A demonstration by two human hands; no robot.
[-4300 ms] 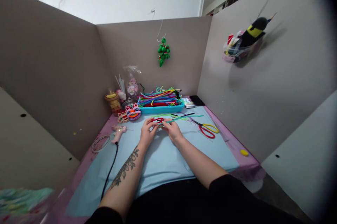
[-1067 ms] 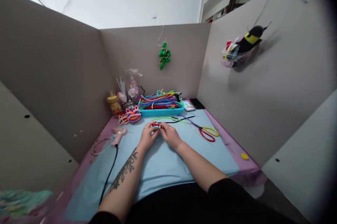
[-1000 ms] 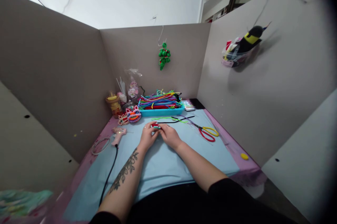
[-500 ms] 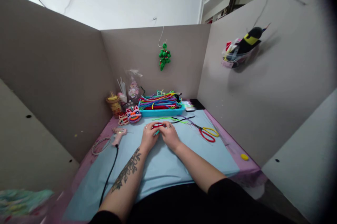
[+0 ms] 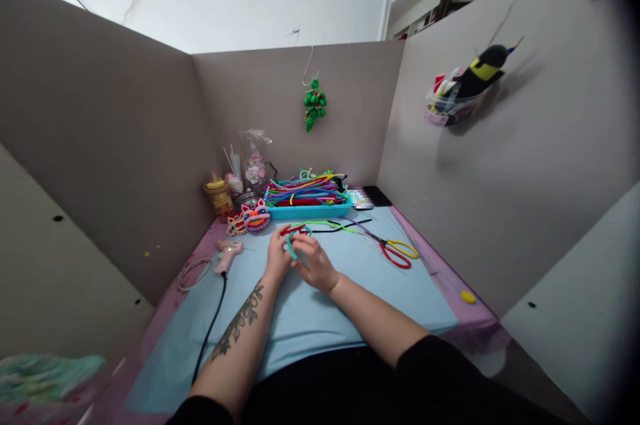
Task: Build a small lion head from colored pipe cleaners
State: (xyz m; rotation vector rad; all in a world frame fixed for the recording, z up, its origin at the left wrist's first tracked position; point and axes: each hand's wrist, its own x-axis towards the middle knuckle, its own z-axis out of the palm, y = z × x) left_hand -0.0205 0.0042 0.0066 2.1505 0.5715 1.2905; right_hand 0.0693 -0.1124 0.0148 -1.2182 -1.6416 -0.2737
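Observation:
Both my hands meet over the light blue mat [image 5: 310, 305]. My left hand [image 5: 277, 256] pinches a small red pipe cleaner piece [image 5: 291, 230] with closed fingers. My right hand [image 5: 313, 264] is closed on a teal pipe cleaner [image 5: 291, 248] that curls around the red piece. Loose green and black pipe cleaners [image 5: 334, 226] lie just beyond my fingers.
A blue tray of coloured pipe cleaners [image 5: 306, 197] stands at the back. Red and yellow scissors [image 5: 395, 250] lie to the right, a pink glue gun [image 5: 226, 253] with black cord to the left. Small craft faces [image 5: 253, 217], jars [image 5: 219, 193] and grey partition walls [image 5: 115, 145] surround the mat.
The long teal pipe cleaner that stretched to the right earlier has been wound in; now it curls between my hands, and my right hand has drawn slightly nearer to me.

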